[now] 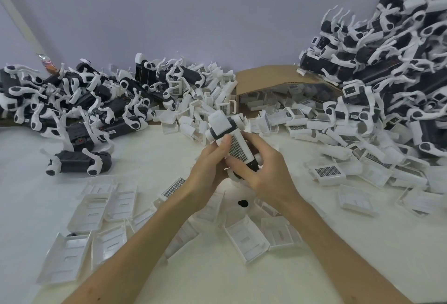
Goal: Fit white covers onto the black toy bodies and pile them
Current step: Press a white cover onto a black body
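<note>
Above the middle of the table I hold one toy body (223,126), black with a white head end, tilted away from me. A white cover with a dotted grille (238,147) lies along its top side. My left hand (210,170) grips the toy from the left, thumb pressed on the cover's edge. From the right, my right hand (262,173) curls around the toy's lower black end. A heap of black bodies without covers (79,107) fills the left. The heap of covered toys (387,61) rises high at the right.
Loose white covers (89,209) lie scattered over the near table and around a tipped cardboard box (271,77) at the back centre. A single black body (79,158) lies apart at the left. A small black piece (242,203) sits under my wrists.
</note>
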`<state>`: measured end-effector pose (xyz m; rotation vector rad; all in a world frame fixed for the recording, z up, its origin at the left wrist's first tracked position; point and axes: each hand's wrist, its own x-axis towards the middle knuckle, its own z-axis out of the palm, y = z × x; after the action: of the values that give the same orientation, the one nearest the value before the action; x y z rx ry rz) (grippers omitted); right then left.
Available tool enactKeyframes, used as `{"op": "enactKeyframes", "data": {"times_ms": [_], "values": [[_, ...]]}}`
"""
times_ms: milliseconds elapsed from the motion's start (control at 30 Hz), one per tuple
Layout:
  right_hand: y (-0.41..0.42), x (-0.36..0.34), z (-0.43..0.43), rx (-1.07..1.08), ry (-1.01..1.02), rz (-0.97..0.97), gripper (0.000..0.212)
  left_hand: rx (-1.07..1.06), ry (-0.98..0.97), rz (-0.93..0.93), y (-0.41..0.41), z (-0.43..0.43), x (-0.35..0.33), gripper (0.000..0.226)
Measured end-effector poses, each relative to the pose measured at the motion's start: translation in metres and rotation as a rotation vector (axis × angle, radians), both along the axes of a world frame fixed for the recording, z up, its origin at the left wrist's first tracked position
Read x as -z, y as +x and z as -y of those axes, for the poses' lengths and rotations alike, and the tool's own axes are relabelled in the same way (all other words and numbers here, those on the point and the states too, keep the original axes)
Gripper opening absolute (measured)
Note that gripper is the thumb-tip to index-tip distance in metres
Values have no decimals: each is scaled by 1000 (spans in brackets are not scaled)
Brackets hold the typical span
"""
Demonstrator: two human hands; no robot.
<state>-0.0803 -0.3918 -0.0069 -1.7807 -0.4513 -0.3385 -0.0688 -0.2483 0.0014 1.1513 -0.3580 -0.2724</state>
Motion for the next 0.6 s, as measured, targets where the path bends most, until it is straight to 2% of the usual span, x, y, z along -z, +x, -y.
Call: {"op": "enactKeyframes", "data": {"times_ms": [100,200,267,400,600], "values": [[0,-2,-2,37,-59,44,44,41,-53,5,1,-1,-1,52],[-1,-4,-3,93,-216,135,56,12,-55,23,0,-1,0,41],[-1,-4,-3,117,-260,169,59,0,-73,24,0,-1,0,43],[0,-6,-2,67,-211,163,61,-14,-95,5,0,-3,0,52],[-1,-7,5,13,-207,154,53,-32,-43,43,-3,2,1,38]]}}
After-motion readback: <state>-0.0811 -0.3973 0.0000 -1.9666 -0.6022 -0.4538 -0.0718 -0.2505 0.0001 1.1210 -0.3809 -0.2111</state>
